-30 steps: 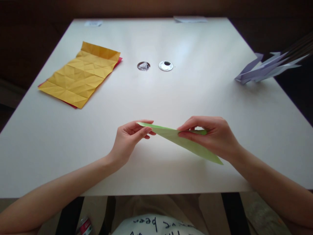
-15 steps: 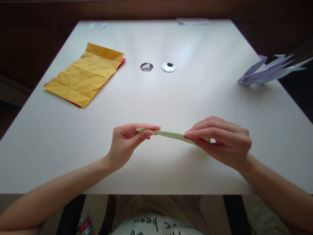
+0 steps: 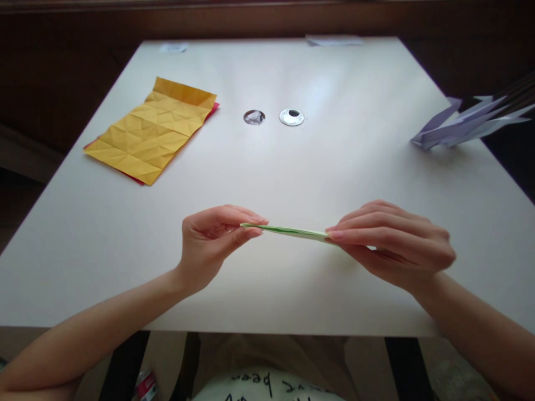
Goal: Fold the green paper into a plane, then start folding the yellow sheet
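A thin strip of folded green paper (image 3: 295, 231) is held edge-on above the near half of the white table (image 3: 234, 178). My left hand (image 3: 213, 239) pinches its left end between thumb and fingers, and a small green tip shows there. At the other end, my right hand (image 3: 393, 239) grips the paper with its thumb below and fingers on top. Between the hands, several layers show along the paper's upper edge. The right end of the paper is hidden behind my right fingers.
Creased yellow paper (image 3: 146, 131) lies over a red sheet (image 3: 215, 107) at the left. Behind my hands are a round hole (image 3: 254, 117) and a googly eye (image 3: 291, 117). Folded purple paper (image 3: 455, 128) overhangs the right edge. White paper pieces (image 3: 334, 40) lie along the far edge.
My right hand has shifted a little to the right, and my left hand slightly left. The green paper now appears flatter and more edge-on, with its layers showing. The camera view has moved slightly.
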`<state>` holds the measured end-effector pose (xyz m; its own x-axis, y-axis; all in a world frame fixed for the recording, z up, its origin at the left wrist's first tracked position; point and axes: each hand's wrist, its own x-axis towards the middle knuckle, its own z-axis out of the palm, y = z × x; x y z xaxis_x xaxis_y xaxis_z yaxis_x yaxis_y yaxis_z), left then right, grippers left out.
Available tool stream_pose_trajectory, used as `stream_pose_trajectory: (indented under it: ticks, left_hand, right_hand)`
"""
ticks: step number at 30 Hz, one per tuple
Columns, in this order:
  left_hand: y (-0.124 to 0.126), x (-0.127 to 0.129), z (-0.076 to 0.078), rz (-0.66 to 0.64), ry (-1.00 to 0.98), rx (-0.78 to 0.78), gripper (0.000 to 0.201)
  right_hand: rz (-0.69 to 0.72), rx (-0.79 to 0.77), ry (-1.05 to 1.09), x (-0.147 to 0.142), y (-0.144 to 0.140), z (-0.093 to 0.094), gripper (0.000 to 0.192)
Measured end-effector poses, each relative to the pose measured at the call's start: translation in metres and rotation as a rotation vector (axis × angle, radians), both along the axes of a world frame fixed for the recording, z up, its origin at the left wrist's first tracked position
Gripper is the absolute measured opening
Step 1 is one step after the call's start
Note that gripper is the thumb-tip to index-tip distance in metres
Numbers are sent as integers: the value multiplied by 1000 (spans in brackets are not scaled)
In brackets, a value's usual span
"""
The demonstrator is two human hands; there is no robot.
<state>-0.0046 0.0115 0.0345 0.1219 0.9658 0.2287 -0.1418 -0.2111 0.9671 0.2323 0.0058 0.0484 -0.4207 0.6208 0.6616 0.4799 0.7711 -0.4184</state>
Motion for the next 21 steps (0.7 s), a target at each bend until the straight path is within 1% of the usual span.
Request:
stream_pose_trajectory:
  ticks: [5, 8, 11, 13, 16, 21]
  left_hand:
    - [-1, 0, 0, -13, -24, 30, 5]
    - [-2, -1, -1, -20, -45, 47, 4]
    - [-3, -1, 0, -13, -4, 22, 6]
    - [-3, -1, 1, -15, 7, 36, 5]
    - [-3, -1, 1, -14, 0, 67, 4]
    - [-3, -3, 2, 0, 63, -5, 13]
  right_hand:
    - [38, 46, 6, 0, 1, 1, 30]
    - [39, 40, 6, -1, 2, 1, 28]
    - [33, 26, 13, -2, 1, 1, 27]
    - [40, 16, 23, -2, 1, 1, 28]
    - [60, -32, 53, -2, 1, 0, 32]
    - [76, -158, 160, -2, 0, -2, 33]
